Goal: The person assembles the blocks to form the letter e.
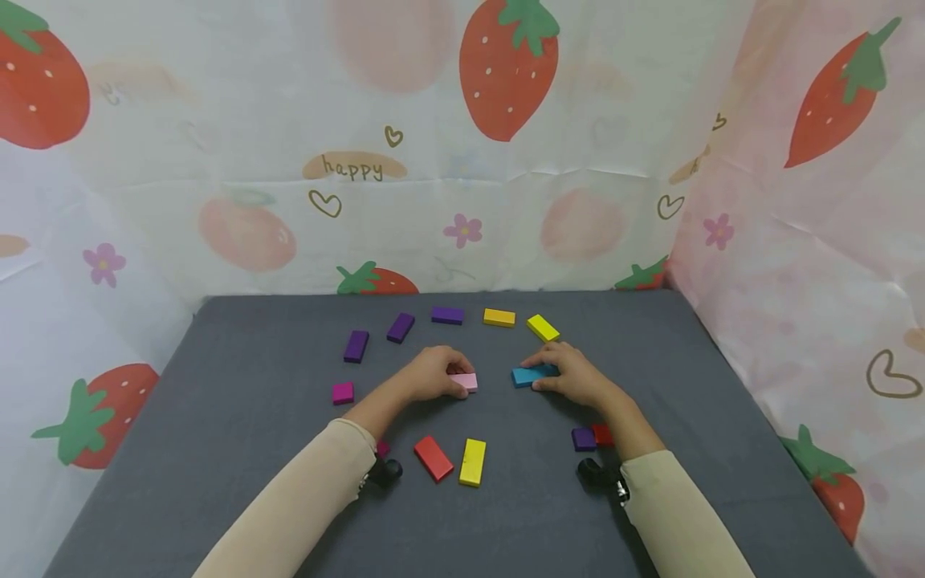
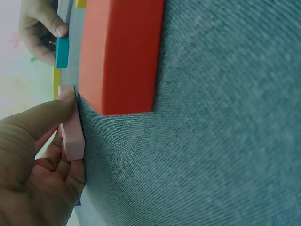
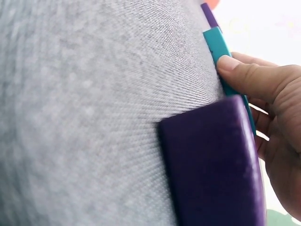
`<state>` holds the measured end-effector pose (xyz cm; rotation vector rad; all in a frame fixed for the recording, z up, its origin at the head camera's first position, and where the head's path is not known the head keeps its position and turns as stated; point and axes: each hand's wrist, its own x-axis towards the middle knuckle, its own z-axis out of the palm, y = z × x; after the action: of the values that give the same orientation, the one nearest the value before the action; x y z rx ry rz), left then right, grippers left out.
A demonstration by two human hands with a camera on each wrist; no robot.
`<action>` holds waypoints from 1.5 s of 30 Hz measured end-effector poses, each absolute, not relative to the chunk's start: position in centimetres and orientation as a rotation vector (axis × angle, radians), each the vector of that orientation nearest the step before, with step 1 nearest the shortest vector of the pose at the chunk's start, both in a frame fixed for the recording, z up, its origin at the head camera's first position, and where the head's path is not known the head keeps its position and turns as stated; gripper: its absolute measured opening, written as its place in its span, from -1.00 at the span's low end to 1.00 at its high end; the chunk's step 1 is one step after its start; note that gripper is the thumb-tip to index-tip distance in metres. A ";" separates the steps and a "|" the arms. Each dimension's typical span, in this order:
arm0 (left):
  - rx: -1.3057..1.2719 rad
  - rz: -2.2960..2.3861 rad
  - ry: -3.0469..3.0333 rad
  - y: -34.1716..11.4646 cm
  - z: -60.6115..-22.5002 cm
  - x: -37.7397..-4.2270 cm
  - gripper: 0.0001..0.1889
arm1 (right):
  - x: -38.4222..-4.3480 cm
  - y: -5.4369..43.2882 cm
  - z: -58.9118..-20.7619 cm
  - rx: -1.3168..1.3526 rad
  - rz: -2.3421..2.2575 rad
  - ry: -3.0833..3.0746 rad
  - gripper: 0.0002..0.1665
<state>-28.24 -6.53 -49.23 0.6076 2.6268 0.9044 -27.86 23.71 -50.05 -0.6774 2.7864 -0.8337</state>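
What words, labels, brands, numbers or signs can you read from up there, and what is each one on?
"happy": on a tan oval printed on the backdrop.
Too small and slanted to read: marking on a second tan oval, near the backdrop's right corner.
Too faint to read: a pale scribble at the backdrop's upper left.
No legible text: pink block, blue block.

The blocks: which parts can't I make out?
Head view: left end of the pink block, behind the left hand.
Head view: one magenta block, partly behind the left sleeve.
Left wrist view: the red block, cut by the picture's top edge.
Right wrist view: nearest purple block, cut by the picture's bottom edge.
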 end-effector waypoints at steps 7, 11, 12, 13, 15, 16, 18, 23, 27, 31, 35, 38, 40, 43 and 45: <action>0.599 0.933 2.626 -6.4 -49.4 -28.0 -0.67 | -27.6 23.7 -50.0 -0.667 -0.865 2.773 -0.60; 0.579 0.930 2.630 -6.4 -49.5 -27.9 -0.66 | -27.5 23.5 -50.0 -0.662 -0.870 2.763 -0.60; 0.575 0.930 2.629 -6.4 -49.5 -27.9 -0.66 | -27.5 23.4 -50.0 -0.669 -0.873 2.761 -0.60; 0.570 0.930 2.628 -6.4 -49.5 -27.9 -0.66 | -27.5 23.3 -50.0 -0.680 -0.873 2.758 -0.60; 0.568 0.933 2.628 -6.4 -49.5 -27.9 -0.66 | -27.5 23.0 -50.0 -0.702 -0.875 2.757 -0.59; 0.568 0.934 2.629 -6.4 -49.4 -27.9 -0.66 | -27.5 22.8 -50.0 -0.717 -0.876 2.757 -0.59; 0.569 0.937 2.630 -6.4 -49.4 -27.9 -0.67 | -27.5 22.5 -49.9 -0.753 -0.884 2.755 -0.59; 0.556 0.942 2.625 -6.3 -49.2 -27.9 -0.69 | -27.5 21.6 -49.6 -0.806 -0.892 2.744 -0.60; 0.556 0.930 2.625 -6.3 -49.1 -27.9 -0.70 | -27.5 20.9 -49.6 -0.801 -0.879 2.741 -0.62; 0.560 0.928 2.624 -6.3 -48.9 -27.8 -0.70 | -27.6 20.3 -49.7 -0.794 -0.858 2.738 -0.61; 0.559 0.934 2.615 -6.3 -48.7 -27.7 -0.70 | -27.6 19.7 -49.7 -0.787 -0.850 2.726 -0.61; 0.562 0.935 2.610 -6.4 -48.7 -27.7 -0.70 | -27.7 19.3 -49.8 -0.779 -0.848 2.722 -0.61; 0.562 0.937 2.607 -6.4 -48.7 -27.7 -0.70 | -27.6 19.0 -49.8 -0.781 -0.846 2.726 -0.61; 0.561 0.938 2.609 -6.4 -48.7 -27.7 -0.70 | -27.6 18.8 -49.8 -0.788 -0.839 2.735 -0.61; 0.559 0.939 2.611 -6.4 -48.7 -27.8 -0.70 | -27.7 18.6 -49.9 -0.788 -0.836 2.740 -0.61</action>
<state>-27.75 -6.38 -48.68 0.5594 2.6106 0.9385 -27.65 18.60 -49.87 -0.7876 2.7405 -0.8361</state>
